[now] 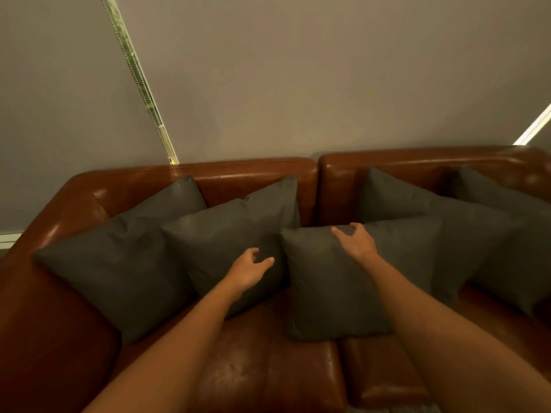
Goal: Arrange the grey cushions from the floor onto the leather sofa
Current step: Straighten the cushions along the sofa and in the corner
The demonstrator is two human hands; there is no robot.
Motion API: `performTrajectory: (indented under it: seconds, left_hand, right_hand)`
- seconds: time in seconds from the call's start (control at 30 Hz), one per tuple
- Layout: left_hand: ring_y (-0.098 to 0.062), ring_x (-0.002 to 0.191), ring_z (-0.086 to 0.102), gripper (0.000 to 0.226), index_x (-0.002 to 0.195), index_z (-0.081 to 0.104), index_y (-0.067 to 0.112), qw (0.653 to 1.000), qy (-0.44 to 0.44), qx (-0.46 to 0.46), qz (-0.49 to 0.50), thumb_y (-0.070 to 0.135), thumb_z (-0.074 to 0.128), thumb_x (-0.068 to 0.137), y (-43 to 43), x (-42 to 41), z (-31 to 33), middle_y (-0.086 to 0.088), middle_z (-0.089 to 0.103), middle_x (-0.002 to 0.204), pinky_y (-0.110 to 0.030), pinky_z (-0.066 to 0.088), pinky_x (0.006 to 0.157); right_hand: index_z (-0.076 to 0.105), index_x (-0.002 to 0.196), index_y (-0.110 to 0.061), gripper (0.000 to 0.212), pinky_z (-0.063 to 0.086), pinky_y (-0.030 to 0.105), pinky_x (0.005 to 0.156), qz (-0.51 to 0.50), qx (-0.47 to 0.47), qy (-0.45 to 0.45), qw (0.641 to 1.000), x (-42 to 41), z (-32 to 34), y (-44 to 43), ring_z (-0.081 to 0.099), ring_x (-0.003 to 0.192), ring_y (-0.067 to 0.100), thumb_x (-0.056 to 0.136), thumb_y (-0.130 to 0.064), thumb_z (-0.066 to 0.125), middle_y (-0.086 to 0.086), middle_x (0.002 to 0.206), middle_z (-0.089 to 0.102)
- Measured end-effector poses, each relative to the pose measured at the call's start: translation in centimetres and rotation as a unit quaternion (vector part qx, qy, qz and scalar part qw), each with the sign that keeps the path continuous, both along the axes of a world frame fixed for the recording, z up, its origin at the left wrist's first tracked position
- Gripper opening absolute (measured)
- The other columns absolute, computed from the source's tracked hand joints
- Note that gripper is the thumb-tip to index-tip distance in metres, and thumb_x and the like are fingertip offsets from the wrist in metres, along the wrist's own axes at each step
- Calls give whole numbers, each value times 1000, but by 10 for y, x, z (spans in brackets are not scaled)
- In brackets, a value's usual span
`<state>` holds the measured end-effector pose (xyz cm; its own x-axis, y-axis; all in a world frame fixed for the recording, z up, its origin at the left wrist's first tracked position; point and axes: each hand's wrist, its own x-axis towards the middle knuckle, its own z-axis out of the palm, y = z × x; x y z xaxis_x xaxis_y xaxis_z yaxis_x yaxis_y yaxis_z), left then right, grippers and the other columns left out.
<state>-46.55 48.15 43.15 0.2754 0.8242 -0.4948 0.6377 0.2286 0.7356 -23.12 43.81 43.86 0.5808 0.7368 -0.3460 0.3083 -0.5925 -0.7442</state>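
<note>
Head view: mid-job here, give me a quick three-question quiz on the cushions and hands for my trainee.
1. True or false: every cushion in view lies on the floor.
2. The right hand is at the top edge of: A the middle cushion; B the wall; C the floor.
3. Fill in: the left hand holds ____.

Key: 1 false, they are on the sofa; 2 A; 3 nothing.
</note>
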Motion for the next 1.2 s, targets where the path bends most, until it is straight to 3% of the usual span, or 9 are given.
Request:
performTrajectory:
  seconds: [0.4, 0.67, 0.87, 1.07, 1.2]
  left_hand:
    - [-27, 135, 39, 74, 149, 22, 8, 990, -70, -92, 74, 27, 62, 90, -28, 78, -10, -13, 33, 151, -30, 35, 103]
    - [-29, 133, 42, 105, 150, 18, 15, 977, -90, -80, 177, 32, 82, 69, -22, 147, -40, -10, 36, 150, -45, 39, 109]
    - [-31, 138, 32, 108, 150, 19, 13, 972, -39, -37, 227, 35, 83, 67, -18, 175, -58, -10, 25, 153, -44, 34, 112]
    - [-31, 140, 31, 119, 151, 15, 11, 964, -15, -25, 264, 39, 87, 60, -9, 171, -81, -11, 25, 154, -44, 32, 113]
    - [-30, 140, 30, 127, 151, 14, 13, 961, -25, -35, 274, 44, 88, 53, -1, 167, -96, -9, 24, 155, -43, 32, 113]
  right_hand:
    - [27, 149, -9, 84, 34, 44, 110, -36, -25, 25, 999, 82, -14, -57, 37, 136, 35, 85, -48, 65, 17, 151, 34]
    - [18, 152, -11, 105, 29, 50, 114, -26, -58, 40, 997, 177, -36, -55, 29, 140, 37, 74, -60, 70, 17, 156, 23]
    - [6, 153, -17, 118, 17, 49, 118, -50, -67, 28, 996, 216, -65, -44, 12, 145, 37, 68, -64, 72, 15, 159, 11]
    - [-4, 153, -19, 127, 17, 47, 117, -103, 11, 30, 994, 213, -97, -42, 12, 147, 33, 66, -53, 80, 11, 160, 7]
    - [-3, 153, -15, 133, 19, 44, 119, -166, 36, 71, 983, 215, -117, -51, 15, 147, 29, 60, -59, 81, 10, 160, 14]
